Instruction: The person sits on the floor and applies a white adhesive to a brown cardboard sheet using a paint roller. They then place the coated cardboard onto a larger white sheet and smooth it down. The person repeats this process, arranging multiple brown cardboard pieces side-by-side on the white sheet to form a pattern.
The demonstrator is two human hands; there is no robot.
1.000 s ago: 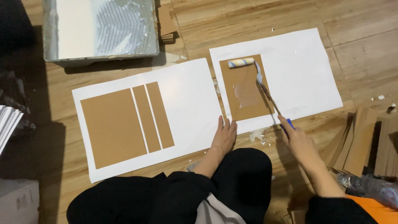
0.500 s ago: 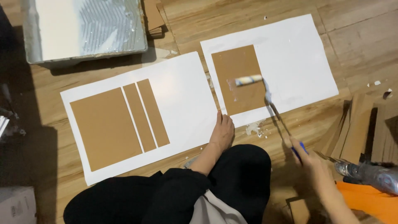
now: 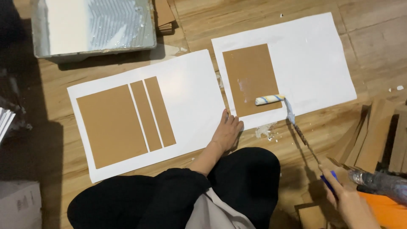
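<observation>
Gripping roller handle [image 3: 305,140] in right hand [image 3: 349,201], fingers clamped; roller [image 3: 269,99] resting on brown board [image 3: 250,76]; left hand unseen.

Right hand [image 3: 349,199] low at frame's right, fingers curled closed in a grip, wrist running off the bottom edge. Left hand not visible; no arm seen.

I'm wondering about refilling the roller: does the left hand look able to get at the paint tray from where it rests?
Probably not without leaning: the left hand presses the paper's edge, and the tray sits far across the white sheet.
</observation>
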